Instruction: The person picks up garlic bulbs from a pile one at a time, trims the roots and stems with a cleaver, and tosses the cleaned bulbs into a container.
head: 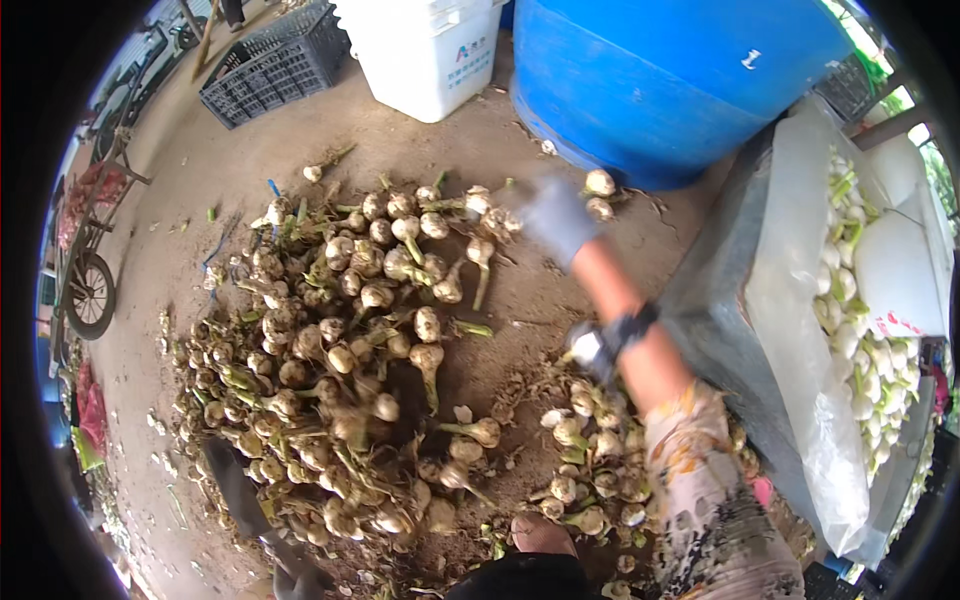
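A wide heap of garlic bulbs (367,296), soil-marked and with green stems, lies on the ground before me. My right hand (553,217), in a pale glove and blurred, reaches to the heap's far right edge beside several bulbs. Whether its fingers hold a bulb is hidden by the blur. At the bottom left, my left hand (296,581) in a grey glove grips the handle of a dark flat-bladed knife (238,480). The blade lies over the heap's near left side. A smaller pile of bulbs (592,450) sits below my right forearm.
On the right stands a metal bin (712,322) with a plastic liner (795,300), holding cleaned white bulbs (847,300). A blue barrel (660,90), a white bucket (427,60) and a black crate (274,71) stand at the back. A wheeled cart (90,292) is at left.
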Action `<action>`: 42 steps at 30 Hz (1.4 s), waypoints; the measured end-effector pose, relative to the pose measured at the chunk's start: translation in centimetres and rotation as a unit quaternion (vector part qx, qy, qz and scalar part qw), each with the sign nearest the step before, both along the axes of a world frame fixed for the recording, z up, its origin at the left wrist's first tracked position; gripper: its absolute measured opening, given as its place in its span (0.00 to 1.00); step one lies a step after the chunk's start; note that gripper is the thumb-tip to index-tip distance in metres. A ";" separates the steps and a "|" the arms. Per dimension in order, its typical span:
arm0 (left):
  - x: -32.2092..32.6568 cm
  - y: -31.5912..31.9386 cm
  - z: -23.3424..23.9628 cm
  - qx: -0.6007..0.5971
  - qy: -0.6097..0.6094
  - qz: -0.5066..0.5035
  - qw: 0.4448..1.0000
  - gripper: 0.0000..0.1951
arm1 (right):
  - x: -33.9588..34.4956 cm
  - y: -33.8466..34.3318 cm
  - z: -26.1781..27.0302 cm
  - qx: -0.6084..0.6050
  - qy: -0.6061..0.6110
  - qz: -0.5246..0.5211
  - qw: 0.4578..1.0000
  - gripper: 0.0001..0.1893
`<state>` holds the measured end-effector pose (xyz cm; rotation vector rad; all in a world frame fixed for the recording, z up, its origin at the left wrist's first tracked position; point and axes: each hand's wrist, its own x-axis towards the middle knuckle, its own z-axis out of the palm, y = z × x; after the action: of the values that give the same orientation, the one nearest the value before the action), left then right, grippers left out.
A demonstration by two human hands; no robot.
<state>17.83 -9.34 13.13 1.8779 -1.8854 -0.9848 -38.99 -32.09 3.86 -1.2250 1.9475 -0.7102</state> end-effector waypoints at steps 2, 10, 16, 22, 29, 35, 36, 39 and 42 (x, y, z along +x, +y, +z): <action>-4.6 -0.5 1.7 0.117 0.123 0.275 0.946 0.13 | -11.7 -1.2 -8.2 -0.047 0.139 -0.196 0.970 0.35; -4.0 1.7 0.6 0.186 0.099 0.279 0.937 0.18 | -7.4 -9.8 -17.0 -0.276 -0.133 -0.197 0.931 0.22; -4.5 1.6 -0.6 0.204 0.154 0.300 0.919 0.20 | 4.9 -13.3 -9.6 -0.019 -0.047 0.059 0.997 0.42; -5.7 1.0 -3.6 0.214 0.194 0.279 0.916 0.10 | 13.4 -7.7 -13.2 0.022 -0.148 0.121 0.981 0.34; -4.8 1.5 -4.2 0.120 0.246 0.240 0.931 0.17 | 27.8 1.2 -9.6 -0.054 -0.268 0.013 0.962 0.22; -6.0 -1.0 -6.0 0.098 0.255 0.227 0.935 0.18 | 27.4 7.0 -3.5 0.054 -0.082 0.239 0.966 0.33; -5.2 -1.2 -5.8 0.069 0.234 0.242 0.939 0.19 | 23.6 8.7 1.1 0.061 -0.187 0.238 0.951 0.35; -5.1 -2.7 -5.6 0.046 0.259 0.185 0.947 0.21 | 9.9 11.0 -1.3 -0.063 0.109 0.025 0.992 0.27; -5.7 -3.5 -6.3 0.042 0.260 0.218 0.940 0.17 | 0.1 14.7 -7.0 0.122 0.265 -0.159 0.943 0.35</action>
<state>12.10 -12.85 6.86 1.7405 -1.0836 -1.2552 -38.85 -17.44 -3.16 -1.0239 2.6299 -0.2820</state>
